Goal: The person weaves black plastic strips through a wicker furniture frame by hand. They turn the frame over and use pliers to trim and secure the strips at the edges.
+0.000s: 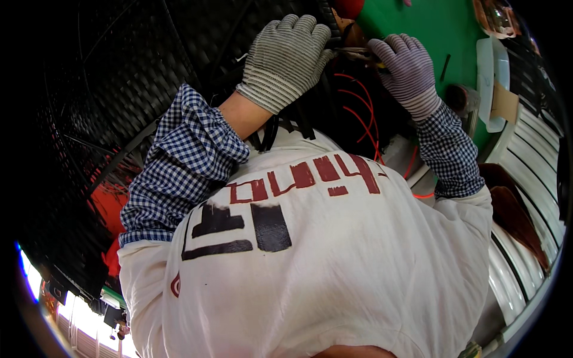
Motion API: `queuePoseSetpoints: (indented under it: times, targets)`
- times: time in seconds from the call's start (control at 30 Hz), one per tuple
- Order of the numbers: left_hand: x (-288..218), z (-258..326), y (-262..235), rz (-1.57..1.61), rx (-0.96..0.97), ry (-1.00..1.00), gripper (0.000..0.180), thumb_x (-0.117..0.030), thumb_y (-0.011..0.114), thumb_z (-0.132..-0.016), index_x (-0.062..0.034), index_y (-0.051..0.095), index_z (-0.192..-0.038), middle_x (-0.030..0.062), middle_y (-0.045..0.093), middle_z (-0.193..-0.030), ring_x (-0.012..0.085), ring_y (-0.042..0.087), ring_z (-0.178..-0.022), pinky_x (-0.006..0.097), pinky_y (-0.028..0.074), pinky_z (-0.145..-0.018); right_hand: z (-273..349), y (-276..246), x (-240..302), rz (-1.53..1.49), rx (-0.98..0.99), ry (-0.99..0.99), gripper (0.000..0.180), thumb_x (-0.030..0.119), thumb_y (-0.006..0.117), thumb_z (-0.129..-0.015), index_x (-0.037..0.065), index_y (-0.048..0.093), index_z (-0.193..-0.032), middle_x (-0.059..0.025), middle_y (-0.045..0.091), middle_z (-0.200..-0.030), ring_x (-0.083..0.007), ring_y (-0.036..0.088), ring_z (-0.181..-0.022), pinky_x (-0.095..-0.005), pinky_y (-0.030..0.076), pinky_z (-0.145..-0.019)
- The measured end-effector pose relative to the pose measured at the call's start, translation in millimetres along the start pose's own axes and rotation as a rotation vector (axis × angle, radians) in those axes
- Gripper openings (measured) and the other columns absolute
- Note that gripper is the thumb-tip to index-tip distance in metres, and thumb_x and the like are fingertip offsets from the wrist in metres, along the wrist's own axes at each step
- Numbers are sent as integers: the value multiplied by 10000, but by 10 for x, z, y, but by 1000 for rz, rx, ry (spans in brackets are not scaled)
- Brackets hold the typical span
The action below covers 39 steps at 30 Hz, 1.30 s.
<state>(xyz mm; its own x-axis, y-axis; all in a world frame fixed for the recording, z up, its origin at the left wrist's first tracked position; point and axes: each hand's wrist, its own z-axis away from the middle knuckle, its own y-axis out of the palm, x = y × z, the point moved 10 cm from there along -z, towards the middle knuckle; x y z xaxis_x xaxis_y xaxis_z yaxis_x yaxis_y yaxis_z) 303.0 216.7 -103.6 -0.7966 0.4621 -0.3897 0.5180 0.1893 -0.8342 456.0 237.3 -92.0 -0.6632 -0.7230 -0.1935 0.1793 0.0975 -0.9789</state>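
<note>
My left hand, in a grey-and-white striped knit glove, is closed over the edge of a large black woven wicker piece. Its fingers curl down out of sight, with the thumb toward the right. My right hand, in a matching glove, is closed around a slim hand tool with a yellow part at the grip. The tool's thin end points left, close to my left thumb; its exact kind is hard to make out. Black flat strips hang below my left hand.
Thin red-orange cords loop below the hands. A green surface lies at the far right, with a small dark stick on it. Beyond are a pale plastic tray, a piece of cardboard and white ribbed panels.
</note>
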Motion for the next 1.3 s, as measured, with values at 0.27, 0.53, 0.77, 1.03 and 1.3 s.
queuePoseSetpoints:
  times: [0.27,0.53,0.77,1.03,1.3]
  targets:
    - [66,-4,23,-16,-44,6,291,-316,741,-886,-97,682,-1069,75,647,-986,259,650,-939,394,557,-809,-91,12,-24,-99,-25,-54,509,167,852,-713,147,693,-1196,-91,692,-1096,-306,675,-1038,-428,561,-933]
    - [92,302,-319,-7,-47,17,306,-322,757,-872,-91,685,-1058,76,652,-986,271,648,-923,396,556,-813,-35,-1251,67,-845,-578,251,151,1,780,-865,52,682,-968,-63,661,-771,-146,667,-680,-274,558,-613]
    - [-210,157,-655,72,-42,-22,269,-290,777,-852,-99,660,-1000,77,640,-963,271,642,-902,398,537,-788,139,-1611,-178,-287,-246,126,316,110,809,-825,92,713,-1126,-127,705,-1035,-287,705,-946,-372,603,-816]
    - [185,400,-327,3,-43,-15,302,-345,734,-891,-95,683,-1053,78,651,-983,259,652,-932,393,555,-829,-60,-368,460,-38,74,53,551,176,831,-774,151,658,-1297,-91,673,-1154,-303,641,-1114,-426,515,-1025]
    - [418,608,-964,85,-45,-37,283,-325,754,-834,-100,693,-994,96,659,-978,283,654,-935,416,547,-806,-498,-699,1013,-90,65,-28,595,131,820,-723,160,636,-1289,-98,641,-1108,-317,623,-1074,-422,505,-986]
